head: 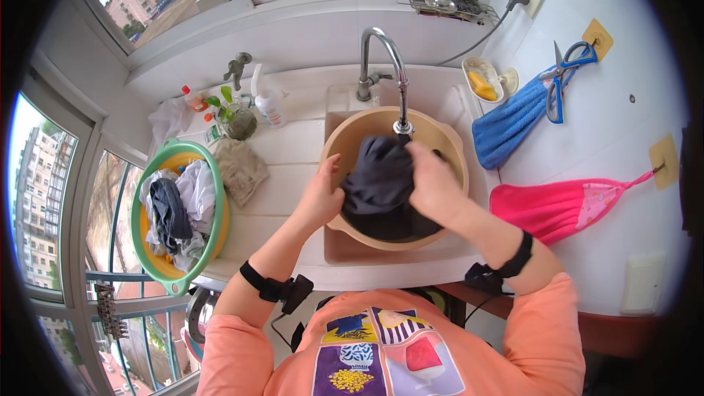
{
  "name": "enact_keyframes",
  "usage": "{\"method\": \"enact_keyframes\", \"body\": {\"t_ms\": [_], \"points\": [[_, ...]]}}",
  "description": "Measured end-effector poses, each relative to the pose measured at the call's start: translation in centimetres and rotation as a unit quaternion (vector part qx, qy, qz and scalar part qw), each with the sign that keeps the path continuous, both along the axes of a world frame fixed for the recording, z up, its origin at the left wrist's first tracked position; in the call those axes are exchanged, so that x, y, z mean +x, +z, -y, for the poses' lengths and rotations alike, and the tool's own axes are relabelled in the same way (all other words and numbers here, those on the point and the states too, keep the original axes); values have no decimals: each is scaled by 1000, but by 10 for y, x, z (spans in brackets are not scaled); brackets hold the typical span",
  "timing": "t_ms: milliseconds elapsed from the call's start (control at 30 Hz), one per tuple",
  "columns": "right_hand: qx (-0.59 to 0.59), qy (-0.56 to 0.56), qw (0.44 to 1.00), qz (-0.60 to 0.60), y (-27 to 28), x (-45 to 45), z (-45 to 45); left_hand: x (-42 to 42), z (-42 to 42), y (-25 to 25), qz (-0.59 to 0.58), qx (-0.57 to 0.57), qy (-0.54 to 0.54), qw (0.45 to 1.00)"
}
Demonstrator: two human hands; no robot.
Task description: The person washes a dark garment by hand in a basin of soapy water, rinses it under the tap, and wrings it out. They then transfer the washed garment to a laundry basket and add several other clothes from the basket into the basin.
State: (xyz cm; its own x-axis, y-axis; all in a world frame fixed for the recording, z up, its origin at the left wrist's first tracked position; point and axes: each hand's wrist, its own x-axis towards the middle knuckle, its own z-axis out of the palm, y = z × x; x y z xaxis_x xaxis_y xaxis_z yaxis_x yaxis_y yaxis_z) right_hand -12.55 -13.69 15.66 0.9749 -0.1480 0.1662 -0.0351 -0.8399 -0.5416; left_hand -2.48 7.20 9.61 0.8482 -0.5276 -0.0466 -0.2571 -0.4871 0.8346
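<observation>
A tan plastic basin (452, 127) stands in the sink under the chrome faucet. Above it is a bunched black cloth (382, 176), and more dark fabric lies in the lower part of the basin. My right hand (437, 184), blurred by motion, grips the cloth's right side. By the basin's left rim, my left hand (324, 193) has its thumb against or close to the cloth's left edge; whether it pinches the fabric cannot be told. The spout of the faucet (403, 88) ends just behind the cloth.
Left on the counter are a green-and-yellow basket (223, 203) of clothes, a beige cloth (240, 168), a white spray bottle (268, 102) and a plant jar (237, 121). Blue-handled scissors (561, 74), a blue towel (509, 121) and a pink towel (542, 203) hang at right.
</observation>
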Motion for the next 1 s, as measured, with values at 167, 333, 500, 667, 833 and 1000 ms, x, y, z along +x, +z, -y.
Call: {"method": "enact_keyframes", "body": {"t_ms": [167,333,500,667,833,1000], "points": [[-8,267,879,-395,-58,-7,-3,-12,-11,-35,125,113,-166,972],[-104,178,883,-422,-125,8,24,-33,32,-70,47,412,-329,848],[-40,279,818,-502,-155,22,45,-29,29,-59,-19,387,-317,866],[-33,323,899,-294,-52,55,-7,-11,-48,1,143,125,-95,977],[58,422,895,-132,3,96,-120,-3,-168,47,335,215,165,903],[33,511,859,19,-3,147,-245,-23,-278,57,193,390,310,846]]}}
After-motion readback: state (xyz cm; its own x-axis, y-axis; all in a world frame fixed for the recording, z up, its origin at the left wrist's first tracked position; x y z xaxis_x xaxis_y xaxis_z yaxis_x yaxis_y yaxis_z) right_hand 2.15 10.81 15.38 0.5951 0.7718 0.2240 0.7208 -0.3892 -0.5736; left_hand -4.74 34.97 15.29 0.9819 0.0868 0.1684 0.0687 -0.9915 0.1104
